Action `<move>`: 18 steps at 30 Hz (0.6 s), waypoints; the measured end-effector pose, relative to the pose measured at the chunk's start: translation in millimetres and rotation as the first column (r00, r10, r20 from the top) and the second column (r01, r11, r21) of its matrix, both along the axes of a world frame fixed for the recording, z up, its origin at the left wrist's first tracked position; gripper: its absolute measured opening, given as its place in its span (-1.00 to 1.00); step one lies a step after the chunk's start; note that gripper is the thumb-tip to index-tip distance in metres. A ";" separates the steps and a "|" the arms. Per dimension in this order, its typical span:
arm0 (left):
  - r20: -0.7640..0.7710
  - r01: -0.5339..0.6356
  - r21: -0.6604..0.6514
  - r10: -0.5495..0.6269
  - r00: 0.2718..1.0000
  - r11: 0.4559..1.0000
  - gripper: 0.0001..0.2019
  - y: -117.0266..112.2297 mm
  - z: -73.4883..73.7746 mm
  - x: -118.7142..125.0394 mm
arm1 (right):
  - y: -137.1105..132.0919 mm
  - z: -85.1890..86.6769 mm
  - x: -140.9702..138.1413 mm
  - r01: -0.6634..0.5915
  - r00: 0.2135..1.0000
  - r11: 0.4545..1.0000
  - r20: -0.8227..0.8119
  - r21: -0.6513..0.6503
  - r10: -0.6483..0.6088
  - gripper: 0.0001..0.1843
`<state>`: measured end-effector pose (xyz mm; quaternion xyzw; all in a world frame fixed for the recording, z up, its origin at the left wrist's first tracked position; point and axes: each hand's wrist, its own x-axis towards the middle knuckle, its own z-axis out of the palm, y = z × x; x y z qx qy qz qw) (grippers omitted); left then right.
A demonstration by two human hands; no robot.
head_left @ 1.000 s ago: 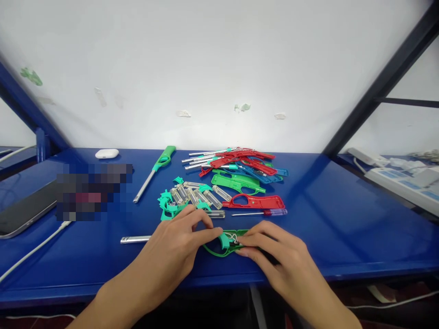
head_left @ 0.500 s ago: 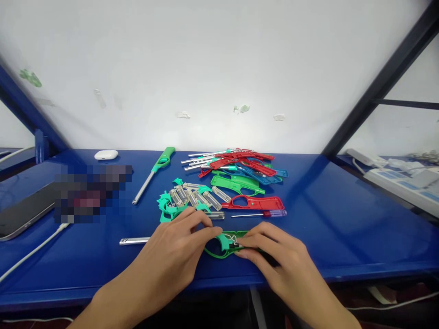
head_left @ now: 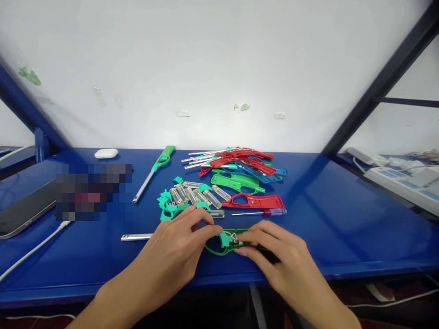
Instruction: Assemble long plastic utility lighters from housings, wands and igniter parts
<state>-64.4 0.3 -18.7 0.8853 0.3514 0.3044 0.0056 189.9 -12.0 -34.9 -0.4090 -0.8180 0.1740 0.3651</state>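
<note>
The green casing (head_left: 216,252) lies left-to-right on the near worktop (head_left: 329,219), between both hands; the right hand's (head_left: 283,249) grip pinches it, the left hand's (head_left: 181,242), at its teal trigger (head_left: 225,240), I cannot tell

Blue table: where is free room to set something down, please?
Widest on the blue table: right of the purple-handled screwdriver and right hand. Smaller: between the white cable and left forearm. Crowded: the middle, with clear plastic cartridges and red plastic shells.

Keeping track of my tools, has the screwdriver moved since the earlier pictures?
No. Against the white wall, the screwdriver shows no clear shift; it lies in the same spot on the table.
</note>
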 end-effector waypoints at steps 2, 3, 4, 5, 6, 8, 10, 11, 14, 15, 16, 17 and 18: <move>-0.002 -0.008 0.013 0.008 1.000 1.000 -0.60 0.6 -0.8 0.3 | 0.1 -0.1 -0.1 0.001 1.000 1.000 0.003 0.007 -0.001 -0.90; -0.007 -0.010 0.018 0.010 1.000 1.000 -0.61 0.8 -1.0 0.3 | 0.1 -0.2 -0.2 0.002 1.000 1.000 0.004 0.010 -0.002 -0.90; -0.011 -0.011 0.025 0.012 1.000 1.000 -0.61 0.8 -1.1 0.3 | 0.1 -0.5 -0.3 0.002 1.000 1.000 0.005 0.014 -0.002 -0.90; -0.018 -0.013 0.027 0.014 1.000 1.000 -0.61 0.6 -1.0 0.2 | 0.1 -0.7 -0.4 0.001 1.000 1.000 0.005 0.015 -0.001 -0.90; -0.027 -0.017 0.024 0.017 0.999 1.000 -0.61 0.0 -0.7 0.1 | 0.2 -1.0 -0.5 0.000 1.000 1.000 0.004 0.016 -0.001 -0.90; -0.060 -0.020 0.004 0.020 0.998 1.000 -0.61 -1.7 0.4 0.0 | 0.3 -1.5 -0.5 0.000 1.000 1.000 0.004 0.024 0.000 -0.90; -0.105 -0.025 -0.027 0.022 0.994 0.999 -0.63 -3.5 1.5 0.3 | 0.4 -1.7 -0.6 0.001 1.000 0.999 0.013 0.034 -0.001 -0.90; -0.119 -0.032 -0.035 0.028 0.992 0.999 -0.66 -4.0 1.7 0.6 | 0.5 -1.7 -0.6 0.002 1.000 0.999 0.019 0.037 -0.002 -0.90; -0.104 -0.054 -0.008 0.053 0.993 0.998 -0.71 -3.2 -0.1 2.0 | 1.0 -1.1 -0.7 0.001 1.000 0.999 0.025 0.040 -0.002 -0.90; -0.093 -0.057 0.008 0.058 0.994 0.998 -0.69 -2.4 -1.4 2.5 | 1.2 -0.9 -0.7 0.000 1.000 0.999 0.025 0.043 -0.001 -0.90; -0.087 -0.061 0.021 0.062 0.994 0.998 -0.68 -1.4 -2.9 3.0 | 1.3 -0.8 -0.6 -0.002 1.000 0.999 0.024 0.046 0.001 -0.89; -0.082 -0.063 0.027 0.065 0.994 0.998 -0.67 -0.4 -4.4 3.4 | 1.4 -0.7 -0.6 -0.003 1.000 0.999 0.023 0.046 0.002 -0.90; -0.074 -0.064 0.027 0.065 0.995 0.998 -0.68 0.5 -5.8 3.8 | 1.4 -0.7 -0.6 -0.003 1.000 0.999 0.018 0.045 0.002 -0.90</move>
